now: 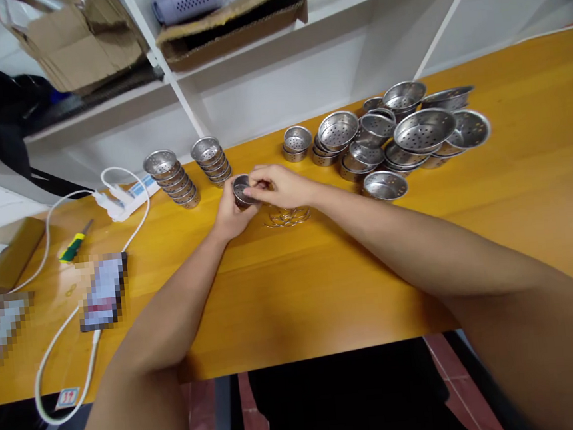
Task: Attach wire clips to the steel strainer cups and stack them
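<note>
A small round perforated metal cup (241,191) is gripped in my left hand (231,214), with the fingers wrapped round its side. My right hand (280,186) is closed in a pinch at the cup's right rim, thumb over the opening; whatever lies between its fingertips is hidden. Just below the right hand, several thin curved metal wires (287,217) lie in a loose heap on the table. Behind my left hand stand two leaning stacks of similar cups, a left stack (176,181) and a right stack (211,158).
Many perforated metal cups and bowls (424,130) are piled at the right rear of the wooden table (294,308). On the left are a power strip (132,198) with white cables, a phone (104,291) and a screwdriver (73,247). White shelving (276,95) stands behind.
</note>
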Motion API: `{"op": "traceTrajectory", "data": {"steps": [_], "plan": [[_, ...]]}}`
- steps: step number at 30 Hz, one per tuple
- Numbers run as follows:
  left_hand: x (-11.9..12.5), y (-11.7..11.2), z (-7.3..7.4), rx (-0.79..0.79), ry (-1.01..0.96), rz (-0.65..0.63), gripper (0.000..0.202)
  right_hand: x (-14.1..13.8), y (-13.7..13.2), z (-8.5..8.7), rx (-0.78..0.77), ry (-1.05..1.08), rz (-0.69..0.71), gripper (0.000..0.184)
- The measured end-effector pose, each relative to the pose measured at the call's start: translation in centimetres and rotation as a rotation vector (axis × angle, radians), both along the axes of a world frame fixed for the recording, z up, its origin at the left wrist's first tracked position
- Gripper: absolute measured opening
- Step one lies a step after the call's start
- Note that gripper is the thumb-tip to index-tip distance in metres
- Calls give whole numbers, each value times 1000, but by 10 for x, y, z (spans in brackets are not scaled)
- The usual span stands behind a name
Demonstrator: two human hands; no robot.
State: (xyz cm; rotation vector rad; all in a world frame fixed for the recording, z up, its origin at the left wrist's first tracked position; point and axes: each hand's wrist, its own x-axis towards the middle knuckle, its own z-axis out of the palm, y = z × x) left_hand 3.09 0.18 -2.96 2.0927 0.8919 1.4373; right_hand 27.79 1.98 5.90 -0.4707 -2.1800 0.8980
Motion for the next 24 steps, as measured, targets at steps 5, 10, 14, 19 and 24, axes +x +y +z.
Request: {"op": "traceTrajectory", "data": {"steps": [5,10,14,19,24], "plan": [[-5,9,-11,9,12,0,94,8,5,6,-238,181,-9,87],[-11,16,-14,-52,-41,209,111,36,7,35,-306,12,-134,81],[-6,17,-12,-137,-126,133,121,54,11,48,-146,-406,-93,51],[2,14,-7,-232,-184,115,123,54,9,46,-192,-665,-69,13],[1,18,-7,-250,-184,102,124,52,5,47,-219,-738,-53,7]]}}
